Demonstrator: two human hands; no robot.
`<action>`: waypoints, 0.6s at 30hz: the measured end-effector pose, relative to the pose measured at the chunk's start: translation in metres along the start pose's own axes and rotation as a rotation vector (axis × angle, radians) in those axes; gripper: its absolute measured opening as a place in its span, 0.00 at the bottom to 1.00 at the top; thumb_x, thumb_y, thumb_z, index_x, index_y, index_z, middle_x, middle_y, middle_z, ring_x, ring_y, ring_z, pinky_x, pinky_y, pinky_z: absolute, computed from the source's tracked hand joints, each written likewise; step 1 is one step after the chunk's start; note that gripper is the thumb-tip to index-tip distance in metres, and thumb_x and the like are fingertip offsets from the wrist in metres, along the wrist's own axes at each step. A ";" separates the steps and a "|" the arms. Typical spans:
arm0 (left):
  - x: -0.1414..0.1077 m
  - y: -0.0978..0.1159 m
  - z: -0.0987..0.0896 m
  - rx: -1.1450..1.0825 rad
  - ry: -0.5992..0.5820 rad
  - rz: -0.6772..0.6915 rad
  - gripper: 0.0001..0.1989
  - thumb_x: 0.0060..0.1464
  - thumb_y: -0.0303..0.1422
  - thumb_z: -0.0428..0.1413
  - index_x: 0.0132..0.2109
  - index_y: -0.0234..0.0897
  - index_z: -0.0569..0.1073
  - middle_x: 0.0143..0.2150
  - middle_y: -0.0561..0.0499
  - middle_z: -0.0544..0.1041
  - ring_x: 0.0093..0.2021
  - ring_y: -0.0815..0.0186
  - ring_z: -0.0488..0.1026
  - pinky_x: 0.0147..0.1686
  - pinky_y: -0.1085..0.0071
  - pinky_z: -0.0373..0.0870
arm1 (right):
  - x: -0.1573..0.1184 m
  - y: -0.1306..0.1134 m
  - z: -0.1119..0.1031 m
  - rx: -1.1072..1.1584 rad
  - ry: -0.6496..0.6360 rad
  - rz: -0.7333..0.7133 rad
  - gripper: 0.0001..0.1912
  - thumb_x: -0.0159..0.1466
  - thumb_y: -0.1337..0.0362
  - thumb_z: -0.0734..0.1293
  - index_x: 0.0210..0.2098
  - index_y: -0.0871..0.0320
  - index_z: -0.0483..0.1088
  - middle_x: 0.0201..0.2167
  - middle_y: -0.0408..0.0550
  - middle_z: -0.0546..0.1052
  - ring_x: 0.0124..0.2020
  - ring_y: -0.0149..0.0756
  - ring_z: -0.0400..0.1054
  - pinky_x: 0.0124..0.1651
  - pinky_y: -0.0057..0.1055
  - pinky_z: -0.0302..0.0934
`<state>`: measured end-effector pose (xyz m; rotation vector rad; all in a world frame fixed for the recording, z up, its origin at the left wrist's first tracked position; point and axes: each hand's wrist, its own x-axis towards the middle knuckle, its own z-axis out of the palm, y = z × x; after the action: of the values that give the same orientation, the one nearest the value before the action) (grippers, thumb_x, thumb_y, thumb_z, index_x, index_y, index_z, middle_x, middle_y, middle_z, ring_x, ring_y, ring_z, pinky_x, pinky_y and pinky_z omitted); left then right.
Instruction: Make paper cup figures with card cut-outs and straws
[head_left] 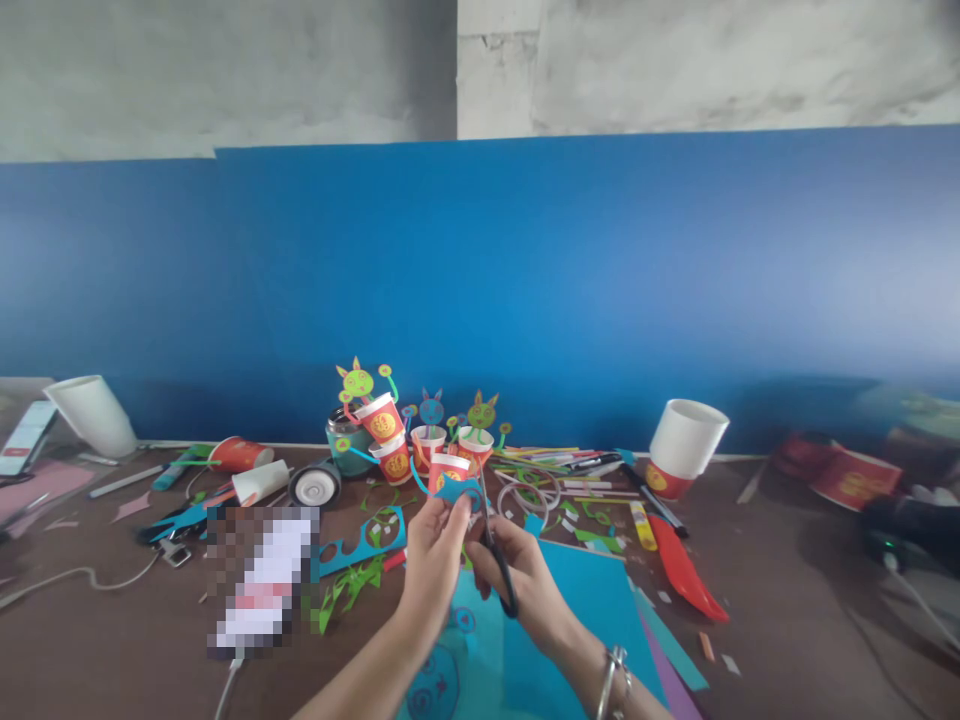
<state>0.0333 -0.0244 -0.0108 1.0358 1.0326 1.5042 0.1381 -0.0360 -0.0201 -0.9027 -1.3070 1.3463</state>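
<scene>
My left hand (435,550) pinches a small blue paper piece (454,489) in front of a red-and-white paper cup (448,465). My right hand (523,572) grips scissors (504,575) by their black handle, with the blades pointing up beside the paper. Whether the blades touch the paper I cannot tell. Under my wrists lie blue paper sheets (574,635), one bearing a drawn round face (435,682). Behind my hands stand several paper cups decorated with animal faces, among them a green face (355,383) and a blue face (431,408).
At left lie a phone (266,580) on a cable, a blue paper strip with holes (364,543) and green scraps (351,590). Stacked white cups (686,437), a red spoon-like piece (681,575) and a yellow glue stick (643,526) are at right. A blue partition (525,290) closes off the back.
</scene>
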 end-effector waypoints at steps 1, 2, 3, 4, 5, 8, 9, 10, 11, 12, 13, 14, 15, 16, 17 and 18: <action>0.000 0.001 0.000 -0.001 -0.007 0.001 0.18 0.47 0.44 0.60 0.23 0.36 0.64 0.18 0.58 0.65 0.19 0.73 0.63 0.18 0.78 0.57 | 0.000 -0.001 0.000 0.001 0.001 -0.009 0.17 0.52 0.54 0.72 0.26 0.60 0.65 0.15 0.36 0.64 0.16 0.25 0.57 0.20 0.22 0.53; 0.000 0.002 0.000 -0.002 -0.012 0.002 0.17 0.46 0.44 0.60 0.24 0.36 0.66 0.18 0.58 0.65 0.19 0.73 0.63 0.18 0.78 0.57 | 0.000 -0.003 0.000 0.001 0.004 -0.017 0.17 0.52 0.53 0.72 0.26 0.60 0.65 0.15 0.36 0.64 0.17 0.24 0.57 0.20 0.22 0.53; 0.000 0.002 0.000 -0.002 -0.015 0.003 0.17 0.46 0.44 0.60 0.25 0.36 0.67 0.18 0.57 0.66 0.20 0.72 0.63 0.18 0.78 0.57 | 0.000 -0.004 0.000 0.000 0.006 -0.023 0.18 0.52 0.53 0.72 0.25 0.60 0.65 0.15 0.36 0.63 0.17 0.24 0.56 0.20 0.22 0.53; 0.000 0.003 0.000 0.000 -0.020 0.000 0.16 0.46 0.44 0.60 0.26 0.35 0.68 0.19 0.57 0.66 0.20 0.72 0.63 0.18 0.78 0.57 | 0.000 -0.004 0.000 -0.001 0.007 -0.026 0.18 0.52 0.52 0.72 0.24 0.59 0.64 0.15 0.35 0.62 0.17 0.24 0.55 0.20 0.22 0.52; 0.000 0.003 0.000 0.005 -0.025 -0.003 0.16 0.46 0.45 0.60 0.27 0.35 0.69 0.19 0.57 0.67 0.20 0.73 0.63 0.18 0.78 0.57 | 0.000 -0.005 0.001 0.000 0.010 -0.025 0.19 0.52 0.52 0.72 0.24 0.59 0.64 0.14 0.35 0.62 0.16 0.23 0.54 0.19 0.22 0.50; 0.002 0.004 -0.001 0.016 -0.036 -0.003 0.16 0.46 0.44 0.60 0.28 0.35 0.69 0.21 0.56 0.68 0.21 0.72 0.64 0.20 0.78 0.58 | 0.000 -0.005 0.000 0.007 0.016 -0.015 0.19 0.51 0.51 0.72 0.24 0.59 0.63 0.14 0.34 0.60 0.15 0.23 0.51 0.18 0.22 0.47; 0.002 0.004 -0.001 0.018 -0.038 -0.002 0.16 0.47 0.44 0.60 0.28 0.35 0.69 0.20 0.56 0.68 0.22 0.72 0.64 0.21 0.78 0.59 | 0.000 -0.004 0.000 0.006 0.013 -0.013 0.19 0.51 0.51 0.72 0.24 0.59 0.63 0.14 0.34 0.60 0.15 0.23 0.51 0.18 0.22 0.47; 0.003 0.005 -0.001 0.019 -0.037 0.002 0.15 0.47 0.44 0.60 0.27 0.35 0.69 0.20 0.56 0.68 0.22 0.72 0.65 0.22 0.78 0.59 | 0.000 -0.004 -0.001 0.002 0.010 -0.013 0.19 0.51 0.51 0.72 0.24 0.59 0.64 0.13 0.34 0.60 0.15 0.23 0.51 0.18 0.22 0.47; 0.003 0.005 -0.001 0.021 -0.037 0.008 0.15 0.47 0.43 0.60 0.27 0.35 0.69 0.20 0.57 0.67 0.22 0.72 0.64 0.22 0.78 0.58 | 0.000 -0.004 -0.001 -0.005 0.005 -0.016 0.19 0.52 0.51 0.72 0.24 0.59 0.64 0.13 0.34 0.60 0.15 0.23 0.51 0.18 0.22 0.47; 0.004 0.005 -0.002 0.024 -0.036 0.013 0.16 0.47 0.43 0.60 0.26 0.35 0.69 0.19 0.57 0.66 0.22 0.72 0.64 0.21 0.78 0.58 | 0.000 -0.004 -0.002 -0.011 0.002 -0.019 0.18 0.52 0.51 0.71 0.24 0.59 0.64 0.13 0.34 0.60 0.15 0.23 0.50 0.18 0.23 0.47; 0.004 0.006 -0.002 0.027 -0.038 0.018 0.16 0.47 0.44 0.60 0.26 0.35 0.69 0.19 0.57 0.66 0.22 0.72 0.63 0.21 0.78 0.57 | 0.000 -0.004 -0.002 -0.016 0.001 -0.021 0.18 0.53 0.51 0.71 0.24 0.58 0.64 0.13 0.34 0.60 0.15 0.23 0.50 0.18 0.23 0.47; 0.004 0.005 -0.002 0.030 -0.041 0.019 0.16 0.46 0.44 0.60 0.26 0.35 0.69 0.19 0.57 0.65 0.21 0.72 0.63 0.21 0.78 0.56 | 0.000 -0.004 -0.003 -0.019 0.000 -0.022 0.18 0.53 0.52 0.71 0.24 0.58 0.64 0.13 0.34 0.60 0.15 0.23 0.50 0.18 0.23 0.46; 0.005 0.005 -0.002 0.032 -0.044 0.017 0.17 0.46 0.45 0.60 0.25 0.35 0.68 0.19 0.57 0.65 0.21 0.73 0.62 0.21 0.78 0.56 | 0.000 -0.004 -0.003 -0.018 0.000 -0.021 0.18 0.53 0.52 0.71 0.24 0.58 0.64 0.13 0.34 0.60 0.15 0.23 0.50 0.17 0.22 0.46; 0.005 0.005 -0.003 0.032 -0.045 0.012 0.17 0.46 0.45 0.60 0.25 0.35 0.68 0.19 0.57 0.65 0.21 0.73 0.62 0.20 0.78 0.55 | 0.000 -0.004 -0.004 -0.016 -0.002 -0.020 0.17 0.53 0.52 0.71 0.24 0.58 0.64 0.13 0.34 0.60 0.15 0.22 0.50 0.17 0.22 0.45; 0.005 0.005 -0.003 0.031 -0.045 0.005 0.18 0.46 0.45 0.60 0.26 0.35 0.68 0.19 0.57 0.65 0.21 0.73 0.62 0.21 0.78 0.56 | 0.000 -0.004 -0.004 -0.013 -0.006 -0.019 0.17 0.53 0.53 0.71 0.24 0.59 0.64 0.13 0.34 0.60 0.14 0.22 0.50 0.17 0.22 0.45; 0.006 0.005 -0.003 0.027 -0.045 0.000 0.17 0.45 0.45 0.60 0.26 0.35 0.68 0.20 0.57 0.66 0.21 0.73 0.62 0.21 0.78 0.56 | -0.001 -0.004 -0.004 -0.011 -0.009 -0.017 0.17 0.53 0.53 0.71 0.24 0.59 0.64 0.13 0.33 0.60 0.14 0.22 0.50 0.17 0.22 0.45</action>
<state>0.0287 -0.0198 -0.0060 1.0837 1.0239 1.4635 0.1427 -0.0361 -0.0168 -0.8921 -1.3277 1.3319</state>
